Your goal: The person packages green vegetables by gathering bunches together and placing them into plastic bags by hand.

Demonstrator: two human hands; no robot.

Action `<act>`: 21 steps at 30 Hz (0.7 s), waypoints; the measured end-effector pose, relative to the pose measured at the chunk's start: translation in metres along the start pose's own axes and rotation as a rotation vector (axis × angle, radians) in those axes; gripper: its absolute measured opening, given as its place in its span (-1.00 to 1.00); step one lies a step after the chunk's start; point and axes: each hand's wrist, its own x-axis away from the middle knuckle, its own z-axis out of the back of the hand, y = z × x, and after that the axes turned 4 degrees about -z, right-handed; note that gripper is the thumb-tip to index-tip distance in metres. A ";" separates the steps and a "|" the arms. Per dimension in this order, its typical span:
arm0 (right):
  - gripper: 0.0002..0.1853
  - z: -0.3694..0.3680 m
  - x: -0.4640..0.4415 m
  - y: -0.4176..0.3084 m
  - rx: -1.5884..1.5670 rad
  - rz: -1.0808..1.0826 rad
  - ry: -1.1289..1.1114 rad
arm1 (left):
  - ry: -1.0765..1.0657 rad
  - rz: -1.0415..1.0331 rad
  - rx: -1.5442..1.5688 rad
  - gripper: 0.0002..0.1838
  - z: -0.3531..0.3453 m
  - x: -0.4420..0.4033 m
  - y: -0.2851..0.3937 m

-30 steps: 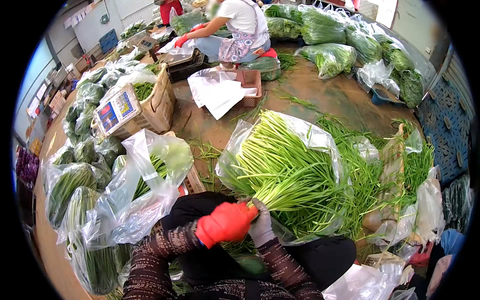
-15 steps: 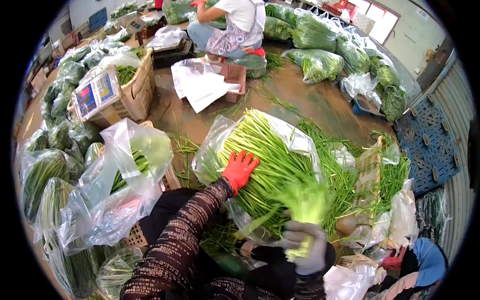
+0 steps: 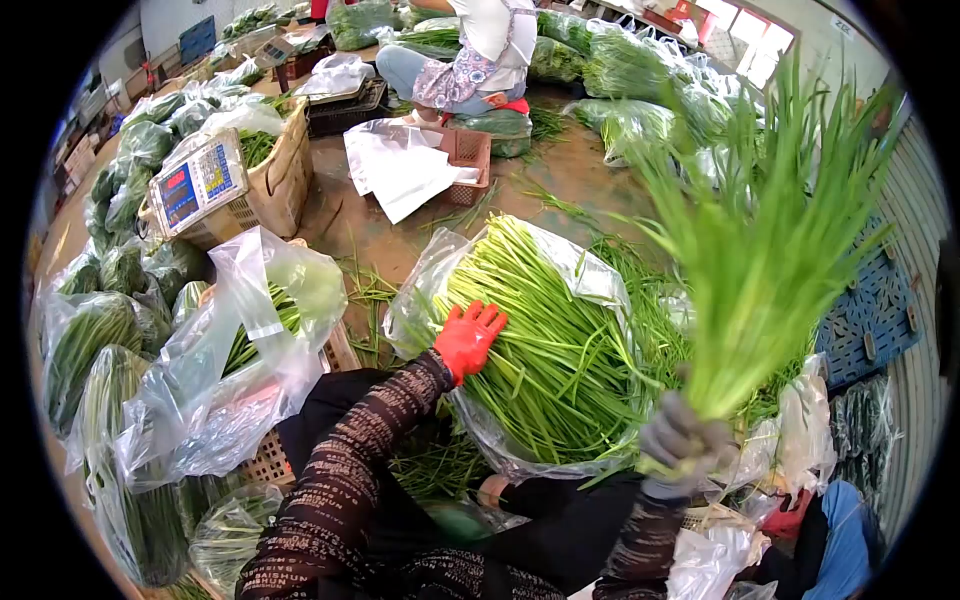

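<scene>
In a grey glove, my right hand (image 3: 682, 440) grips a bunch of garlic chives (image 3: 770, 250) by its base. The leaves fan upward and are slightly blurred. My left hand (image 3: 468, 342), in a red glove, lies with spread fingers on the left side of a large pile of garlic chives (image 3: 550, 350). That pile rests in an opened clear plastic bag (image 3: 405, 310) in front of my knees. Loose chives (image 3: 655, 300) lie along the pile's right side.
To my left are a clear bag (image 3: 290, 275) over a crate, several bagged bundles (image 3: 135, 480) and a digital scale (image 3: 200, 185) against a basket (image 3: 285, 190). White sheets (image 3: 405, 170) drape a pink crate (image 3: 468, 150). Another person (image 3: 480, 55) sits ahead. A blue pallet (image 3: 870, 310) stands right.
My right hand has moved up and to the right, lifting the bunch off the pile so its leaves stand upward. My left hand has shifted slightly left on the pile.
</scene>
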 end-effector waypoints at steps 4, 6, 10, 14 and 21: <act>-0.44 0.079 0.015 0.096 -0.416 -0.103 0.414 | 0.308 -0.075 0.321 -0.35 0.021 0.033 0.007; -0.49 0.105 0.032 0.134 -0.721 -0.294 0.724 | 0.535 -0.018 0.523 -0.34 0.034 0.060 0.028; -0.67 0.111 0.048 0.158 -0.825 -0.338 0.599 | -0.008 0.532 1.831 -0.55 0.022 0.110 0.073; -0.60 0.105 0.058 0.149 -0.505 -0.429 0.605 | -0.336 0.507 2.367 -0.41 0.006 0.132 0.100; -0.33 0.095 0.078 0.191 1.210 -0.640 0.809 | -0.431 0.489 2.525 -0.37 -0.024 0.146 0.136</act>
